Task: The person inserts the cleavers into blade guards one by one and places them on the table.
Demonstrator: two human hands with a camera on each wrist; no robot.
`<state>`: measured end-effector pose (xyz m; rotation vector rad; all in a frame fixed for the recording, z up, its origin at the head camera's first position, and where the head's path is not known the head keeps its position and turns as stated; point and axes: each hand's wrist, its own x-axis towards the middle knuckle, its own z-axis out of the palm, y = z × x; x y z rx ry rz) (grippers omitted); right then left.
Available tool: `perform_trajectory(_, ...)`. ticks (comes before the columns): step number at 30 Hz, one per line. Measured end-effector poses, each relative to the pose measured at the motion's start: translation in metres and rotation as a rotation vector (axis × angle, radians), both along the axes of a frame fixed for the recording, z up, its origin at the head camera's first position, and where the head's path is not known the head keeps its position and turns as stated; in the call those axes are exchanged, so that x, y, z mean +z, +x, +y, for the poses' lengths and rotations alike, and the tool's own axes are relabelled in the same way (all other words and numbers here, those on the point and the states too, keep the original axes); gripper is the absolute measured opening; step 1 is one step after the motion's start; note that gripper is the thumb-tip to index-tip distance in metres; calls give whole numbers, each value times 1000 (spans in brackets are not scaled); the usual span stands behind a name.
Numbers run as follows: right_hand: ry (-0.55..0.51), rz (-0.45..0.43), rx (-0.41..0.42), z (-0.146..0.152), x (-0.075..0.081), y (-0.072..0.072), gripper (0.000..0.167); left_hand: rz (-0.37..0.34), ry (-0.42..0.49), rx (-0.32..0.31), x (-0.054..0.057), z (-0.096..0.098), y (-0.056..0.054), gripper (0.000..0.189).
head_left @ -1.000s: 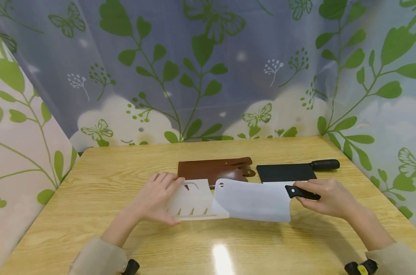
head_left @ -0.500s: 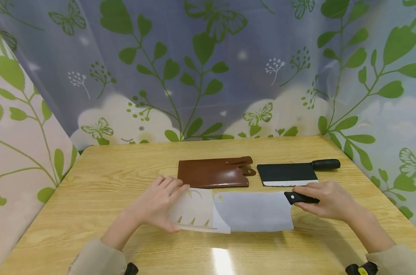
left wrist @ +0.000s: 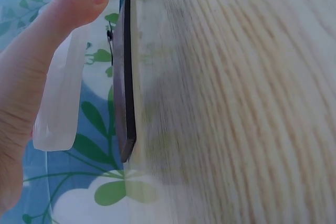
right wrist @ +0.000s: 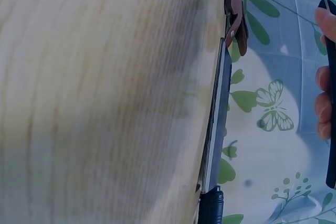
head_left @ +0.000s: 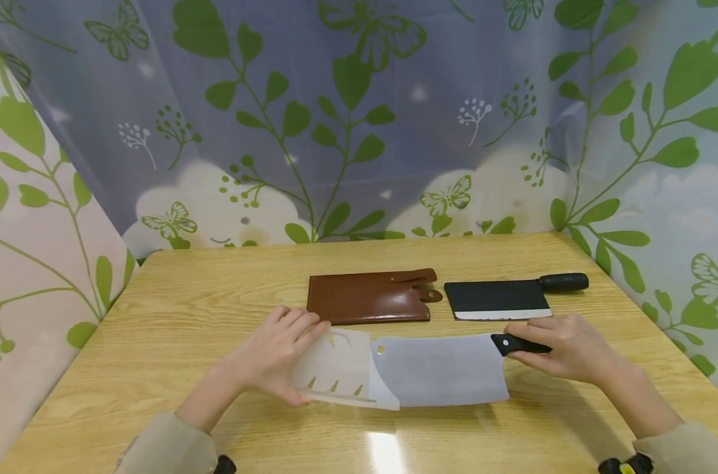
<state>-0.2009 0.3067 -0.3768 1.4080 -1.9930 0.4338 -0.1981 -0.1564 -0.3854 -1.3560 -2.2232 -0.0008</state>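
In the head view my left hand [head_left: 278,359] grips a translucent white plastic blade guard [head_left: 335,372] by its left end, fingers over the top and thumb below. My right hand [head_left: 572,349] grips the black handle [head_left: 516,343] of a cleaver [head_left: 444,372] with a broad silver blade. The blade's holed end meets the guard's right end, and the guard's lower corner overlaps it. Both are held above the table. The left wrist view shows the guard [left wrist: 63,87] edge-on behind my thumb; in the right wrist view my fingers curl round the handle [right wrist: 332,108].
Behind them on the wooden table [head_left: 217,289] lies a brown leather knife sheath [head_left: 365,297] with snap straps. To its right lies a second cleaver [head_left: 498,299], black-bladed with a bright edge. A leaf-patterned curtain [head_left: 359,131] closes off the back.
Both hands have brought the cleaver and guard lower and nearer to me, uncovering the leather sheath's front and the second cleaver's bright edge. The guard's lower corner now overlaps the blade's end slightly more.
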Motion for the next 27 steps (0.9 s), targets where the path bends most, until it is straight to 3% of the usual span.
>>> perform_trajectory(10, 3, 15, 16, 1, 3, 2, 38, -3, 18, -30, -1, 0, 1, 107)
perform_trajectory(15, 1, 31, 21, -1, 2, 4, 38, 21, -3, -42, 1, 2, 4, 106)
perform_trajectory(21, 39, 52, 18, -4, 2, 3, 36, 2, -41, -77, 1, 7, 5, 106)
perform_trajectory(27, 46, 54, 3, -5, -4, 3, 35, 20, -52, -48, -3, 9, 7, 105)
